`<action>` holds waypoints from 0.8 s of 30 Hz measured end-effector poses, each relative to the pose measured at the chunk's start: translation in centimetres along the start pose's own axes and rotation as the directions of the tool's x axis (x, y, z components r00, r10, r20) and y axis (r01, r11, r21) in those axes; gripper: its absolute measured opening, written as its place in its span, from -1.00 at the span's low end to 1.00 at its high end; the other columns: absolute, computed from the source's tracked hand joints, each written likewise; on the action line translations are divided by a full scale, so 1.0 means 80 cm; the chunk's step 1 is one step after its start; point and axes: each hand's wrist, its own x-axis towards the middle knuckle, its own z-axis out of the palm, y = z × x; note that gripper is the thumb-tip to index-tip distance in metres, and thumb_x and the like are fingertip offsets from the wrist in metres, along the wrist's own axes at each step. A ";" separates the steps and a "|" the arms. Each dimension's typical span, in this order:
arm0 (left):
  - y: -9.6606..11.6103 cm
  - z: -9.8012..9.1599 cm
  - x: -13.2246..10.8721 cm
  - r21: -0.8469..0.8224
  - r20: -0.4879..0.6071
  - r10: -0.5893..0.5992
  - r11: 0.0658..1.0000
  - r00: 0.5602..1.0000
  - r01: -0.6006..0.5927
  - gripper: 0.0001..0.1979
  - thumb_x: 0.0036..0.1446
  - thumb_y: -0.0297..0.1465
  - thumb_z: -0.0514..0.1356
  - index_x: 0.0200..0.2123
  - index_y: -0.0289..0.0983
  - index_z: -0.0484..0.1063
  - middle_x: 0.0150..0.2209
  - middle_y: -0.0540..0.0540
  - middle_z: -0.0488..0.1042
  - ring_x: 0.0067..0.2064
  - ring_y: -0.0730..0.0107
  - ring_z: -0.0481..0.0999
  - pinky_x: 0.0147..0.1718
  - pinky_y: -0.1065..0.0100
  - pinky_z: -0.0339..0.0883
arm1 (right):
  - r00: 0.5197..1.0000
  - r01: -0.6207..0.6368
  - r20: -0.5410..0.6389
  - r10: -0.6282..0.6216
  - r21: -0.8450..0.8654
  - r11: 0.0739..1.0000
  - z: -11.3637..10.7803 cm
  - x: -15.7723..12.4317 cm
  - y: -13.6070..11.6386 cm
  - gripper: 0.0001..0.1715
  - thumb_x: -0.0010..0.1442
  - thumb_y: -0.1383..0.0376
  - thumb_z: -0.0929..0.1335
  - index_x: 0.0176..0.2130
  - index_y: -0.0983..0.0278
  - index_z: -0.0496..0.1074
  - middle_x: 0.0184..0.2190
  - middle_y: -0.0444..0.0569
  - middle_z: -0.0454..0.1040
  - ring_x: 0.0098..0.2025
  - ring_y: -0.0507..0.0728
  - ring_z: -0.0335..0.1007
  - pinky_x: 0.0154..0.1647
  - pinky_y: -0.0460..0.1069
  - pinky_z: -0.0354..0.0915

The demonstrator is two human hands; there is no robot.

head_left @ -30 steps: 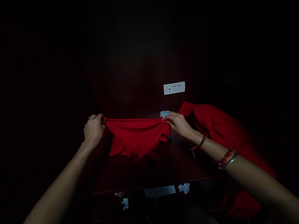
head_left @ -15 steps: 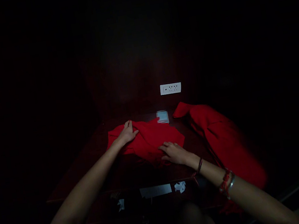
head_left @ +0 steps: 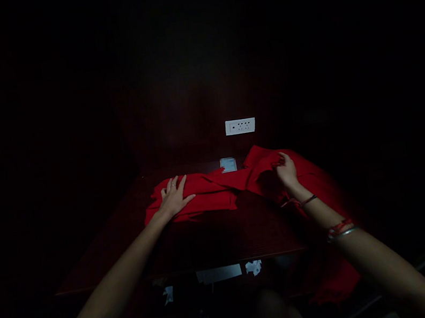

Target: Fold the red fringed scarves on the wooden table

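Observation:
A folded red cloth (head_left: 206, 195) lies on a dark wooden table (head_left: 226, 238). My left hand (head_left: 173, 197) rests flat on its left end, fingers spread. My right hand (head_left: 287, 171), with red thread and bangles at the wrist, reaches to a second red cloth (head_left: 315, 185) heaped at the table's right side. Its fingers curl on a fold of that cloth. The scene is very dark and the cloth edges are hard to tell apart.
A white socket plate (head_left: 240, 126) is on the dark wall behind the table. A small pale blurred object (head_left: 228, 164) sits at the table's back edge. White paper scraps (head_left: 218, 273) lie below the front edge. The right cloth hangs off the table.
The cloth I held up between both hands went down on the table. My left hand then flattened on it. My right hand moved right onto the other red cloth.

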 end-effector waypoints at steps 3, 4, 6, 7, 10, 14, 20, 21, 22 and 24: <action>-0.001 0.000 0.001 0.047 0.082 0.081 0.995 0.993 -0.085 -0.46 -0.01 -0.38 0.05 0.09 -0.30 0.05 -0.08 -0.23 0.32 -0.04 0.16 0.27 -0.06 0.14 0.04 | 0.920 0.279 0.335 -0.205 -0.191 0.941 0.002 -0.041 -0.008 -0.50 -0.02 0.33 0.19 -0.03 0.31 0.20 -0.05 0.08 0.23 -0.02 0.14 0.12 -0.02 0.08 0.06; -0.002 -0.002 0.002 0.047 0.082 0.086 0.995 0.993 -0.090 -0.51 -0.01 -0.43 0.03 0.05 -0.31 0.11 -0.12 -0.20 0.36 -0.09 0.21 0.31 -0.07 0.21 0.08 | 0.848 0.376 0.484 -0.215 -0.266 0.888 0.006 -0.057 -0.011 -0.45 -0.01 0.26 0.22 0.02 0.28 0.16 0.00 0.10 0.16 0.02 0.18 0.06 -0.02 0.11 0.04; -0.004 -0.012 0.006 0.029 0.052 0.090 0.995 0.995 -0.092 -0.56 -0.04 -0.50 -0.01 -0.02 -0.31 0.20 -0.13 -0.16 0.36 -0.11 0.27 0.34 -0.12 0.32 0.15 | 0.681 0.537 0.722 -0.122 -0.379 0.754 0.015 -0.082 -0.015 -0.39 -0.05 0.16 0.28 0.02 0.22 0.15 0.03 0.11 0.13 0.04 0.28 0.02 -0.04 0.21 0.01; -0.007 -0.020 0.008 0.017 0.029 0.097 0.995 0.995 -0.098 -0.57 -0.05 -0.51 -0.02 -0.03 -0.30 0.22 -0.12 -0.14 0.36 -0.11 0.29 0.34 -0.14 0.36 0.17 | 0.614 0.594 0.787 -0.060 -0.411 0.692 0.019 -0.091 -0.015 -0.43 -0.04 0.16 0.29 -0.01 0.21 0.20 0.00 0.12 0.17 0.01 0.30 0.05 -0.07 0.23 0.01; -0.020 -0.047 0.015 0.037 -0.044 0.110 0.993 0.993 -0.109 -0.56 -0.08 -0.53 -0.03 -0.05 -0.24 0.23 -0.12 -0.08 0.35 -0.12 0.32 0.34 -0.18 0.39 0.21 | 0.546 0.685 0.838 -0.021 -0.431 0.587 0.028 -0.098 -0.012 -0.74 0.08 0.31 0.20 -0.22 0.29 0.35 -0.19 0.13 0.34 -0.11 0.23 0.20 -0.10 0.19 0.03; -0.058 -0.084 0.020 0.147 -0.069 0.061 0.988 0.996 -0.050 -0.58 -0.06 -0.49 -0.04 -0.06 -0.22 0.23 -0.13 -0.08 0.34 -0.14 0.28 0.35 -0.23 0.37 0.24 | 0.667 0.619 0.725 -0.172 -0.410 0.670 0.024 -0.069 -0.013 -0.78 0.09 0.40 0.15 -0.35 0.33 0.35 -0.31 0.09 0.39 -0.22 0.15 0.27 -0.16 0.07 0.12; -0.127 -0.103 0.014 0.210 -0.074 -0.040 0.976 0.996 0.055 -0.60 -0.08 -0.44 -0.03 -0.10 -0.26 0.26 -0.15 -0.14 0.33 -0.17 0.21 0.36 -0.28 0.34 0.26 | 0.999 -0.049 -0.012 0.050 0.095 0.994 -0.031 0.038 -0.030 -0.80 0.03 0.40 0.15 -0.31 0.35 0.28 -0.49 -0.09 0.34 -0.46 0.01 0.30 -0.39 -0.05 0.25; -0.134 -0.100 0.012 0.203 -0.062 -0.046 0.977 0.997 0.057 -0.60 -0.09 -0.45 -0.03 -0.10 -0.26 0.27 -0.16 -0.14 0.34 -0.17 0.21 0.36 -0.28 0.34 0.26 | 0.983 -0.114 -0.117 0.142 0.216 0.970 -0.045 0.056 -0.031 -0.78 0.01 0.43 0.15 -0.30 0.34 0.26 -0.51 -0.13 0.32 -0.49 -0.01 0.28 -0.42 -0.05 0.25; -0.138 -0.096 0.009 0.190 -0.052 -0.046 0.980 0.998 0.056 -0.59 -0.11 -0.45 -0.03 -0.11 -0.26 0.27 -0.17 -0.13 0.34 -0.17 0.21 0.36 -0.28 0.34 0.26 | 0.954 -0.145 -0.211 0.211 0.292 0.945 -0.060 0.072 -0.032 -0.75 -0.01 0.46 0.14 -0.28 0.32 0.24 -0.51 -0.15 0.30 -0.51 -0.03 0.27 -0.43 -0.05 0.26; -0.138 -0.085 0.005 0.143 -0.043 -0.029 0.989 0.999 0.035 -0.59 -0.13 -0.46 -0.04 -0.12 -0.27 0.29 -0.18 -0.13 0.36 -0.17 0.22 0.36 -0.26 0.33 0.25 | 0.922 -0.106 -0.335 0.196 0.270 0.957 -0.085 0.091 -0.029 -0.69 -0.02 0.50 0.11 -0.24 0.31 0.22 -0.45 -0.12 0.30 -0.49 -0.06 0.27 -0.40 -0.06 0.25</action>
